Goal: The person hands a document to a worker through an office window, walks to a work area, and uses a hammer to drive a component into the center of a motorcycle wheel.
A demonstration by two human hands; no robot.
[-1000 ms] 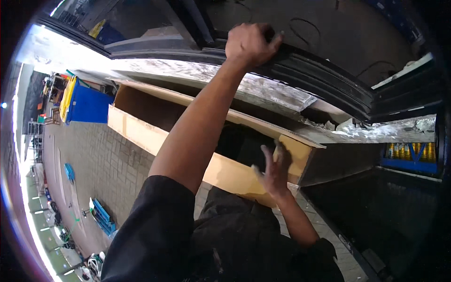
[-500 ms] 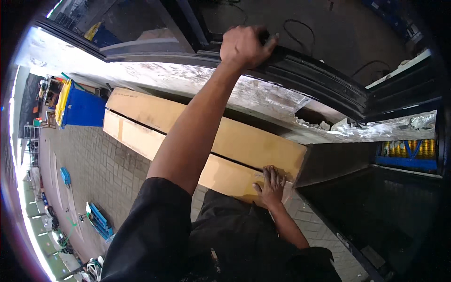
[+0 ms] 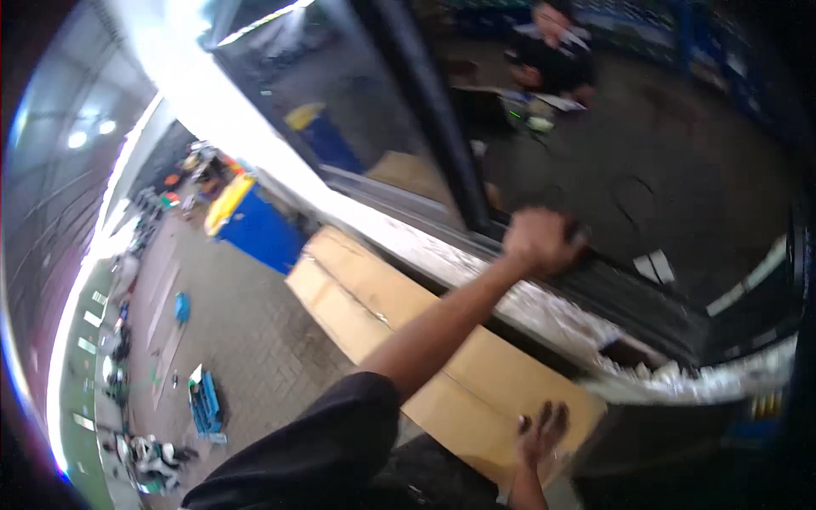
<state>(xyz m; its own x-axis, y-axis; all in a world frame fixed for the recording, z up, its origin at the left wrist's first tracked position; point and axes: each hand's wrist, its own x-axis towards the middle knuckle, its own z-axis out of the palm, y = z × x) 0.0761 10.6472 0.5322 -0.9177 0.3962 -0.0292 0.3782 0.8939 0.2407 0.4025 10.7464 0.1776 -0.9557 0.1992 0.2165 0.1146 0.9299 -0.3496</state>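
My left hand (image 3: 544,240) is curled over the lower rail of a black window frame (image 3: 501,241). Its fingertips are blurred and partly hidden on the far side, with something dark beside the thumb. Lower down, my right hand (image 3: 541,438) lies palm down with fingers apart on a long cardboard box (image 3: 489,374). The fingertips look dark and smudged. The box runs along the wall below the window, a seam down its top, and my left arm crosses above it.
Beyond the window frame a person (image 3: 552,55) is seated near some papers. A blue bin (image 3: 259,225) with a yellow lid stands past the box's far end. On the brick paving at left sits a blue metal object (image 3: 204,401). The wall edge (image 3: 586,327) is broken and rough.
The view has tilted up and turned, so the scene sits lower and further right, and the person beyond the window now shows. Both hands keep their places on the frame and box.
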